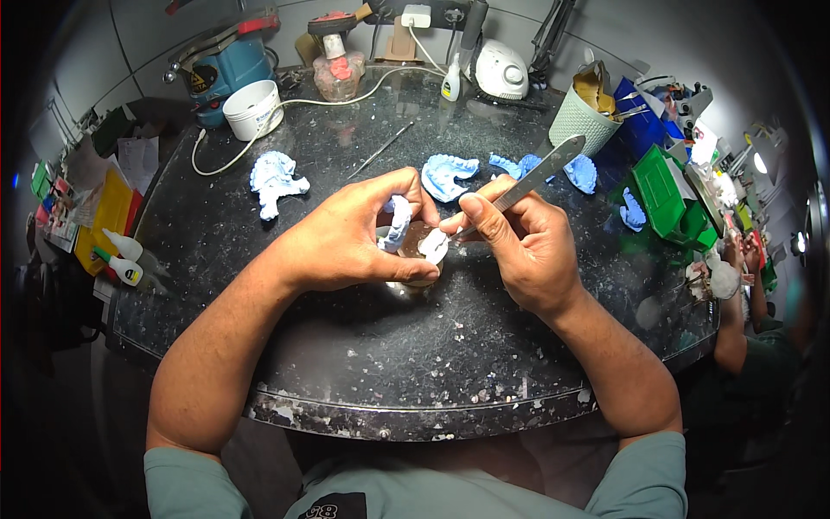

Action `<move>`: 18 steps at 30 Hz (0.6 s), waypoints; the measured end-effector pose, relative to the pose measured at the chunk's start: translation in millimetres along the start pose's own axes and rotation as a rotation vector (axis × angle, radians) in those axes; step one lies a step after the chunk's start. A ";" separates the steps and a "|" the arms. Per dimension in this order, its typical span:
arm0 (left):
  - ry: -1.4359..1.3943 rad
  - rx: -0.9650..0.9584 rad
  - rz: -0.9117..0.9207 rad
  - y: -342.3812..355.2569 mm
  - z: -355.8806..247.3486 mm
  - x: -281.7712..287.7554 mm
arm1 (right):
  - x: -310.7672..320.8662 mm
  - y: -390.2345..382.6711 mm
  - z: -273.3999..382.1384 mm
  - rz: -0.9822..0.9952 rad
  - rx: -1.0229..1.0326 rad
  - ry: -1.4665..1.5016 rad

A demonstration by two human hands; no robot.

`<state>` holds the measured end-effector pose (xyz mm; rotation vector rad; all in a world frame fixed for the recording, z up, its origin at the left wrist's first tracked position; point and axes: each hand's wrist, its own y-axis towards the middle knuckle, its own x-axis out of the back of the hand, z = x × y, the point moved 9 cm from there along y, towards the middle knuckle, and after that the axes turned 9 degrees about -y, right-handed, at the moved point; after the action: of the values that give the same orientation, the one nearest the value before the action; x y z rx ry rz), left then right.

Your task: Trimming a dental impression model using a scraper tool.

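The left hand [359, 233] curves its thumb and fingers around a pale blue mould [397, 223] with a white piece [434, 246] at its right side, above the tabletop [484, 355]. The right hand [536, 251] pinches a flat metal knife [545, 170], its tip at or just beside the white piece; contact is too small to tell. Good work here likely calls for short, light strokes, the right fingers braced near the left hand, and the left fingertips clear of the tip's path.
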<state>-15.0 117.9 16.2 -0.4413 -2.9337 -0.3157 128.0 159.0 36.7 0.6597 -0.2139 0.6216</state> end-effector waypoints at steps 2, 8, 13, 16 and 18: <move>-0.008 -0.025 -0.002 0.2 -1.2 0.4 | 1.1 0.2 -0.6 -0.007 -0.018 0.013; -0.032 -0.009 -0.007 0.4 0.2 0.0 | 2.0 -0.5 -0.8 -0.002 -0.023 -0.005; -0.029 -0.029 -0.005 -0.2 1.5 0.2 | 0.6 -0.2 -1.9 -0.010 0.004 0.032; -0.012 0.003 -0.001 0.3 1.3 0.0 | 0.8 -0.5 2.4 0.016 0.052 -0.096; -0.017 0.010 -0.006 0.1 1.0 0.0 | 0.1 0.2 -1.6 0.009 0.014 -0.027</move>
<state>-15.0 118.2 15.2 -0.4367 -2.9526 -0.2998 128.0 160.1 35.6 0.6809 -0.2376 0.6234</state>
